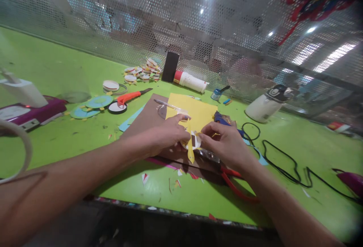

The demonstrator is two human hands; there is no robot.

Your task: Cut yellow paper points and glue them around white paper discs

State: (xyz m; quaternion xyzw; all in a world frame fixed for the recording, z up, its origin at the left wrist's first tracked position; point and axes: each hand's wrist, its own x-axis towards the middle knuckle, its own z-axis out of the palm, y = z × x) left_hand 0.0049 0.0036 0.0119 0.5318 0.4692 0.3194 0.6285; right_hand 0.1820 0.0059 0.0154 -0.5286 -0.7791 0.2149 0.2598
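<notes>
Both my hands meet over a brown card sheet [147, 120] on the green table [56, 69]. My left hand [163, 137] pinches one side of a small white paper disc [194, 141] that carries a yellow paper strip [190, 147] and a dark square. My right hand [227, 143] pinches the disc's other side, fingers curled. A yellow paper sheet [195, 111] lies just behind the hands, with a clear pen [170, 105] across its corner. A blue glue gun [222, 119] rests right of the yellow sheet.
Red-handled scissors [236, 188] lie under my right wrist. An orange box cutter [130, 96], blue paper circles [90, 107], a pile of finished discs [143, 72], a white cylinder [191, 81], a white jug [266, 105], a black cable [283, 167] and a magenta box [31, 115] surround the work. A perforated metal screen [181, 20] backs the table.
</notes>
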